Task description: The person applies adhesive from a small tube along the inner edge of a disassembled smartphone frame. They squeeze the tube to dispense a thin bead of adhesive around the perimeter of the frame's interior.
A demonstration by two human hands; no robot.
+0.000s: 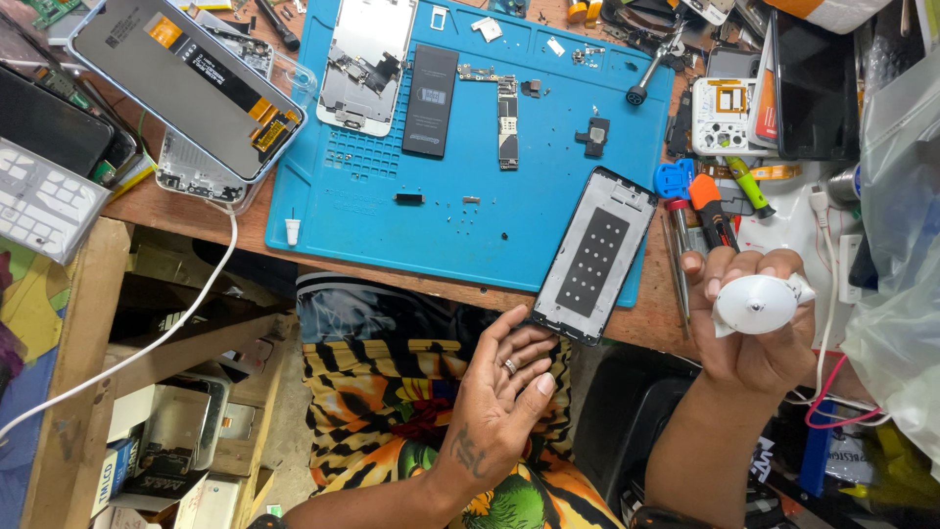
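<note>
My left hand holds the near end of a phone frame, a black-edged rectangle with a dotted black panel, which lies tilted over the front right corner of the blue work mat. My right hand is closed around a white round bottle, seen end-on, just right of the frame and off the desk edge. On the mat lie a white opened phone body, a black battery and a narrow circuit board.
A large phone screen panel rests at the left. Screwdrivers and tools crowd the mat's right edge. A clear plastic bag hangs at far right. A white cable drops over the desk's front edge. Boxes sit below on the left.
</note>
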